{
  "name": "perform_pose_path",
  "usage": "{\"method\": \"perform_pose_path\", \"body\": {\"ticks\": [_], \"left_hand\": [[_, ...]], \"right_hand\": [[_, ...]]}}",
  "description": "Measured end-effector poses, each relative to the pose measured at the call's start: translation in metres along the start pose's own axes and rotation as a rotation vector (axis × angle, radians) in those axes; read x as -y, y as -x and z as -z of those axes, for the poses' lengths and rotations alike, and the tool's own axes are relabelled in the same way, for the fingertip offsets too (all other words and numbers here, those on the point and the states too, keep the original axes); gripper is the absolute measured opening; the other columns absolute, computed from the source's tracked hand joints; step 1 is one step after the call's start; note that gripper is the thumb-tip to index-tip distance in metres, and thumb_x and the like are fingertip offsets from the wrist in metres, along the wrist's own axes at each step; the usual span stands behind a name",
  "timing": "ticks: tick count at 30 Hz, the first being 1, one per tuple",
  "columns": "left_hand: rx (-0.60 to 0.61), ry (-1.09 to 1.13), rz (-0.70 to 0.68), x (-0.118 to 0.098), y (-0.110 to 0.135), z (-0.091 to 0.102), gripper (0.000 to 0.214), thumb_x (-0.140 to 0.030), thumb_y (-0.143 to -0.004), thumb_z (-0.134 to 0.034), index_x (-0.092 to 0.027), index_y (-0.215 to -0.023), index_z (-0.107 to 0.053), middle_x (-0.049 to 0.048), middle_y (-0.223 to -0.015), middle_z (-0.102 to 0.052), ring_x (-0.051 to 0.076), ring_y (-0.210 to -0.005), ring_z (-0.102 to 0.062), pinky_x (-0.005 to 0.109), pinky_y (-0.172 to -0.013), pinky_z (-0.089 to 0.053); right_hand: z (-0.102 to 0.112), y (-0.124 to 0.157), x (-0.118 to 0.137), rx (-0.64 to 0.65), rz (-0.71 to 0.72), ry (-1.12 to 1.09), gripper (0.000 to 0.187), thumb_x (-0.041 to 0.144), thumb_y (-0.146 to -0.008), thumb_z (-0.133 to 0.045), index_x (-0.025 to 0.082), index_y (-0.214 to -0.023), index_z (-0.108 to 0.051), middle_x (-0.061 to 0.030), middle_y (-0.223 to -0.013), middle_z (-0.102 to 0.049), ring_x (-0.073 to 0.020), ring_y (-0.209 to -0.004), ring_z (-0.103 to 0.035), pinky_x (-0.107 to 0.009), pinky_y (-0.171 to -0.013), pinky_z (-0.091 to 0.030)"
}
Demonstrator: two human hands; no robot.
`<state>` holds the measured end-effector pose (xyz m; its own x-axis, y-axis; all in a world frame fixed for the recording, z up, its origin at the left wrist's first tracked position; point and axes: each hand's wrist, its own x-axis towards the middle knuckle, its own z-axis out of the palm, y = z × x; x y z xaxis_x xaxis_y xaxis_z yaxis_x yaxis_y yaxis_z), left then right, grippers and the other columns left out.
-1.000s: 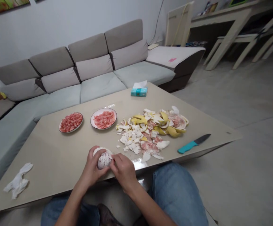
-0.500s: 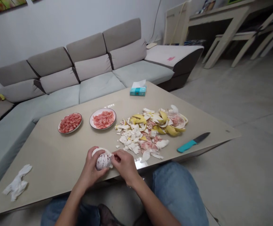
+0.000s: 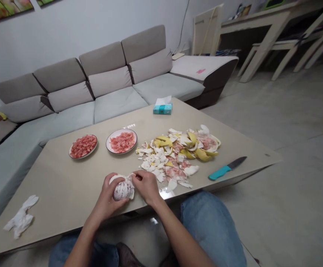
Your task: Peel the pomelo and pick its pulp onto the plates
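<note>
My left hand (image 3: 109, 195) is wrapped round a peeled pomelo (image 3: 123, 189), a pale ball with white pith and pinkish streaks, held just above the near edge of the beige table (image 3: 66, 193). My right hand (image 3: 147, 187) sits against the fruit's right side, its fingertips pinched on a strip of white pith at the top. A heap of yellow peel and white pith scraps (image 3: 178, 154) lies just beyond my right hand.
Two plates of pink fruit flesh (image 3: 83, 145) (image 3: 122, 141) stand mid-table. A teal-handled knife (image 3: 226, 168) lies at the right edge, a tissue box (image 3: 162, 107) at the far edge, a crumpled tissue (image 3: 20, 218) near left. A grey sofa (image 3: 100, 85) runs behind.
My right hand has shifted up along the fruit's right side and now pinches the pith near the top. The left hand keeps its hold.
</note>
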<state>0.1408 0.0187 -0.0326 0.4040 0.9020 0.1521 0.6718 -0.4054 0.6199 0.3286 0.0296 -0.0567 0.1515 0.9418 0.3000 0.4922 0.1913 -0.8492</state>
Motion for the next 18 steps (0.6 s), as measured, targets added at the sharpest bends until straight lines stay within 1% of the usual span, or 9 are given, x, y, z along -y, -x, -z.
{"method": "perform_pose_path", "body": {"ticks": [3,5,7,9,12,14,16,18], "left_hand": [[0.001,0.01,-0.001,0.001,0.002,0.001,0.055,-0.022,-0.071,-0.074,-0.029,-0.121,-0.053,0.0097,-0.137,-0.034,0.029,-0.13,-0.04,0.048,-0.111,-0.035],[0.009,0.022,0.004,0.001,0.003,0.001,0.054,-0.022,-0.071,-0.074,-0.029,-0.121,-0.054,0.0096,-0.137,-0.034,0.029,-0.131,-0.04,0.048,-0.111,-0.034],[0.022,0.032,0.001,0.001,0.003,0.002,0.054,-0.022,-0.072,-0.074,-0.029,-0.121,-0.054,0.0096,-0.138,-0.034,0.03,-0.132,-0.038,0.049,-0.112,-0.032],[0.038,0.041,-0.004,0.001,0.004,0.003,0.054,-0.022,-0.072,-0.074,-0.03,-0.121,-0.054,0.0096,-0.139,-0.032,0.03,-0.133,-0.036,0.049,-0.113,-0.031],[0.05,0.051,-0.014,0.004,0.005,0.004,0.053,-0.021,-0.073,-0.074,-0.03,-0.121,-0.053,0.0092,-0.141,-0.03,0.029,-0.134,-0.036,0.049,-0.113,-0.03],[0.053,0.056,-0.021,0.007,0.006,0.005,0.053,-0.021,-0.074,-0.073,-0.03,-0.121,-0.052,0.009,-0.141,-0.029,0.028,-0.134,-0.035,0.048,-0.114,-0.029],[0.058,0.06,-0.023,0.01,0.006,0.005,0.053,-0.023,-0.074,-0.074,-0.031,-0.122,-0.051,0.009,-0.142,-0.028,0.028,-0.135,-0.035,0.047,-0.114,-0.029],[0.063,0.061,-0.025,0.011,0.006,0.006,0.054,-0.024,-0.074,-0.074,-0.031,-0.123,-0.051,0.0088,-0.142,-0.028,0.028,-0.135,-0.034,0.047,-0.114,-0.029]], "right_hand": [[0.009,-0.004,-0.001,0.07,-0.013,-0.072,0.018,0.02,-0.086,-0.058,0.019,-0.084,-0.076,-0.0036,-0.081,-0.075,-0.0156,-0.072,-0.067,-0.023,-0.069,-0.046],[0.012,-0.003,0.0,0.078,0.013,-0.022,0.017,0.021,-0.086,-0.059,0.02,-0.086,-0.076,-0.0039,-0.083,-0.076,-0.0158,-0.074,-0.067,-0.023,-0.07,-0.046],[0.012,-0.003,0.001,0.056,0.045,0.094,0.018,0.021,-0.087,-0.058,0.02,-0.086,-0.076,-0.0045,-0.083,-0.075,-0.0161,-0.075,-0.066,-0.023,-0.07,-0.045],[0.012,-0.006,0.0,0.005,0.065,0.252,0.02,0.021,-0.089,-0.055,0.019,-0.085,-0.074,-0.0056,-0.082,-0.073,-0.0168,-0.076,-0.065,-0.024,-0.071,-0.044],[0.02,-0.019,-0.011,-0.085,0.04,0.426,0.022,0.019,-0.09,-0.051,0.017,-0.087,-0.073,-0.008,-0.085,-0.072,-0.0184,-0.079,-0.065,-0.025,-0.073,-0.044],[0.031,-0.03,-0.021,-0.113,0.048,0.455,0.025,0.012,-0.089,-0.049,0.016,-0.096,-0.072,-0.0097,-0.093,-0.072,-0.0197,-0.086,-0.065,-0.026,-0.078,-0.046],[0.043,-0.038,-0.03,-0.119,0.09,0.458,0.037,0.002,-0.084,-0.044,0.013,-0.11,-0.068,-0.0116,-0.108,-0.071,-0.0207,-0.099,-0.064,-0.027,-0.087,-0.046],[0.051,-0.04,-0.034,-0.105,0.121,0.483,0.05,-0.004,-0.078,-0.041,0.011,-0.12,-0.064,-0.0133,-0.12,-0.066,-0.0213,-0.109,-0.06,-0.029,-0.095,-0.045]]}}
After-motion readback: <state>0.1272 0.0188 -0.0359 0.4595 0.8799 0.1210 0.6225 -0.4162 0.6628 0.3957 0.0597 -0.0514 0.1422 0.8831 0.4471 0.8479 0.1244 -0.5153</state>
